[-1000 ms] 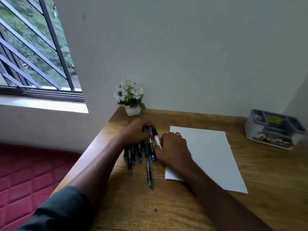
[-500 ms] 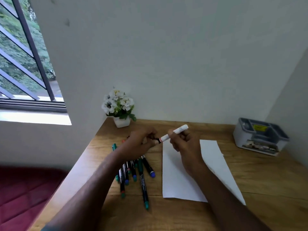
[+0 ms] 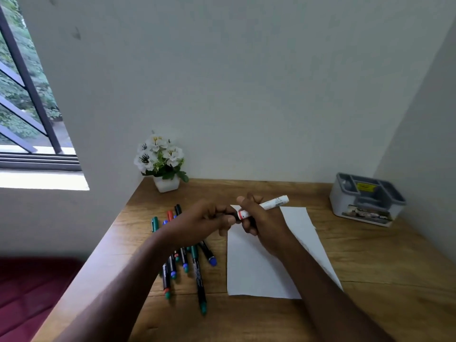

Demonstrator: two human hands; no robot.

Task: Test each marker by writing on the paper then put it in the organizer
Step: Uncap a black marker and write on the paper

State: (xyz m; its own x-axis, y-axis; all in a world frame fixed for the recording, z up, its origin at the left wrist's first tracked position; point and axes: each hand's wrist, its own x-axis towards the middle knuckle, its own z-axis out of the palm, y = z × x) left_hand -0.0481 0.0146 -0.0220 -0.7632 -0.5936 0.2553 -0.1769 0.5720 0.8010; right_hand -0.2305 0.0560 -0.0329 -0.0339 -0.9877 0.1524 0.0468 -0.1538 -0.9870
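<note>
A white marker with a red band and a black cap is held above the desk between both hands. My right hand grips its white barrel. My left hand pinches the black cap end. Below them a white sheet of paper lies on the wooden desk. Several markers with blue, green and red caps lie in a loose pile left of the paper, partly hidden by my left forearm. The grey organizer stands at the back right corner, apart from both hands.
A small white pot of white flowers stands at the desk's back left corner against the wall. The desk's left edge drops to a red cushioned surface. A barred window is at far left. Walls close the back and right.
My hands lifted the white marker from the pile and now hold it over the paper, the left hand pinching the cap end. The camera tilted up and shifted a little.
</note>
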